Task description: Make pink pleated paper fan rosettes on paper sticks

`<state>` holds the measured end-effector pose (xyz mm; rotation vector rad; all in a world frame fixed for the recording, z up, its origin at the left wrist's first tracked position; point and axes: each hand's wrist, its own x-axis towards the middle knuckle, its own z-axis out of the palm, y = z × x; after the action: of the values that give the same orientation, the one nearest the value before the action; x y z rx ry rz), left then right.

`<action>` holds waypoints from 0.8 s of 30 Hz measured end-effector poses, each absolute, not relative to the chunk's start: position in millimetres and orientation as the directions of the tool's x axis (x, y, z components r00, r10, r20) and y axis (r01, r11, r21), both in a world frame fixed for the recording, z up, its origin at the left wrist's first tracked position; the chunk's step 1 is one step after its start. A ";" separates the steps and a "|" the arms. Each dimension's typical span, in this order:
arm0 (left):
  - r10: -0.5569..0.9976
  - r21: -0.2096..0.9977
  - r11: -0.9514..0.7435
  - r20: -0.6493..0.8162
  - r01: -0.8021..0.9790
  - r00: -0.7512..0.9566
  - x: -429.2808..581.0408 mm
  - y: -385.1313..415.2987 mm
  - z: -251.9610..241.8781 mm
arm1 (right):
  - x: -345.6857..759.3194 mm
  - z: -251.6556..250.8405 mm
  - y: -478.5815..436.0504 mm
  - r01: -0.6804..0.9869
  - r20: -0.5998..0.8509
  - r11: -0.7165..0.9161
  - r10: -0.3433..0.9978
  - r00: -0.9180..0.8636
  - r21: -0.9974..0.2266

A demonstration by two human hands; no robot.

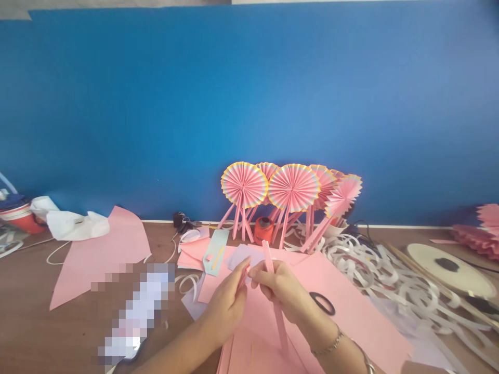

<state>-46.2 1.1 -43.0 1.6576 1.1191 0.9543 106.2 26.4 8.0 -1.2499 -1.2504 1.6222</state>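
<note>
My left hand (228, 304) and my right hand (280, 291) meet over pink paper sheets (351, 306) near the table's front middle. My right hand grips a long narrow pink paper strip (268, 254) that sticks up past the fingers and runs down below the palm. The fingertips of my left hand pinch a small pink piece beside that strip. Both hands are closed. Black scissor handles (323, 303) lie just right of my right wrist. Several round pink pleated paper fans (292, 188) on pink sticks lean against the blue wall (249, 104) behind.
A large pink sheet (113, 249) lies at left, with white crumpled cloth (74, 224) and a red tub (21, 215) beyond. Curly white paper strips (390, 275) and a white tape roll (448, 267) fill the right side. An orange tape roll (264, 229) stands under the fans.
</note>
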 end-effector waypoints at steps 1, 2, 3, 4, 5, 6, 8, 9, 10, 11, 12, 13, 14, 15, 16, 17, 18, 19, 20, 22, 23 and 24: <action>0.952 0.948 -0.188 0.111 0.258 0.286 -46.2 1.3 -43.2 | 106.1 7.6 26.5 0.021 -0.256 -0.259 0.932 -0.259 -0.966; 0.954 0.948 -0.183 0.108 0.261 0.278 -46.1 1.4 -43.1 | 105.6 7.0 26.4 0.023 -0.253 -0.255 0.935 -0.249 -0.967; 0.957 0.947 -0.180 0.105 0.267 0.272 -45.8 1.3 -42.5 | 104.9 6.2 26.3 0.020 -0.251 -0.254 0.937 -0.241 -0.967; 0.958 0.945 -0.179 0.105 0.273 0.266 -45.3 1.0 -41.6 | 103.9 5.3 25.9 0.013 -0.250 -0.254 0.940 -0.234 -0.967; 0.959 0.943 -0.183 0.109 0.280 0.260 -44.8 0.6 -40.6 | 102.8 4.4 25.4 0.004 -0.247 -0.252 0.942 -0.228 -0.968; 0.960 0.940 -0.189 0.116 0.285 0.255 -44.2 0.0 -39.4 | 101.7 3.8 24.6 -0.002 -0.243 -0.250 0.945 -0.219 -0.968; 0.960 0.933 -0.207 0.136 0.294 0.246 -43.3 -1.2 -37.7 | 99.5 3.8 22.7 -0.001 -0.241 -0.246 0.951 -0.195 -0.969; 0.960 0.931 -0.215 0.144 0.297 0.241 -43.2 -1.7 -37.5 | 98.6 4.3 21.6 0.002 -0.241 -0.245 0.953 -0.183 -0.969; 0.959 0.928 -0.221 0.152 0.300 0.238 -43.3 -2.2 -37.7 | 97.8 5.2 20.6 0.005 -0.241 -0.243 0.955 -0.174 -0.970; 0.959 0.923 -0.230 0.160 0.308 0.236 -43.6 -2.6 -38.4 | 97.1 6.1 19.7 0.007 -0.240 -0.242 0.956 -0.169 -0.970; 0.957 0.917 -0.240 0.168 0.320 0.235 -44.0 -2.9 -39.4 | 96.6 6.9 19.0 0.009 -0.240 -0.242 0.956 -0.168 -0.970; 0.955 0.909 -0.252 0.178 0.333 0.237 -44.5 -3.1 -40.6 | 96.3 7.4 18.6 0.010 -0.238 -0.240 0.957 -0.167 -0.971; 0.953 0.900 -0.264 0.186 0.347 0.240 -45.0 -3.4 -41.8 | 96.1 7.5 18.5 0.012 -0.237 -0.238 0.957 -0.167 -0.971; 0.950 0.892 -0.273 0.192 0.359 0.245 -45.3 -3.6 -42.9 | 96.0 7.2 18.6 0.016 -0.239 -0.239 0.957 -0.166 -0.971; 0.949 0.887 -0.280 0.196 0.368 0.249 -45.4 -3.9 -43.7 | 96.0 6.3 18.8 0.018 -0.240 -0.240 0.956 -0.166 -0.971; 0.947 0.885 -0.282 0.196 0.371 0.253 -45.3 -4.1 -44.2 | 96.0 5.2 19.1 0.016 -0.238 -0.239 0.957 -0.167 -0.971; 0.947 0.885 -0.283 0.196 0.370 0.255 -44.8 -4.3 -44.5 | 96.1 3.9 19.4 0.012 -0.235 -0.237 0.957 -0.168 -0.972; 0.947 0.888 -0.281 0.195 0.363 0.256 -44.2 -4.5 -44.5 | 96.1 2.6 19.7 0.006 -0.231 -0.234 0.958 -0.169 -0.972; 0.947 0.895 -0.277 0.193 0.350 0.255 -43.3 -4.7 -44.3 | 96.1 1.6 19.9 -0.001 -0.229 -0.232 0.959 -0.170 -0.973; 0.952 0.916 -0.252 0.176 0.314 0.250 -41.5 -4.8 -43.6 | 95.9 0.8 19.9 -0.017 -0.226 -0.233 0.957 -0.180 -0.972; 0.955 0.926 -0.233 0.162 0.295 0.248 -40.8 -4.8 -43.2 | 95.8 1.2 19.8 -0.025 -0.227 -0.236 0.956 -0.187 -0.972; 0.958 0.936 -0.215 0.148 0.278 0.245 -40.2 -4.7 -42.8 | 95.7 2.0 19.6 -0.033 -0.228 -0.238 0.954 -0.195 -0.971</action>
<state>-40.2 -4.7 -42.8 1.6702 1.1604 1.0109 95.7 19.6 2.0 -1.2419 -1.1853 1.5544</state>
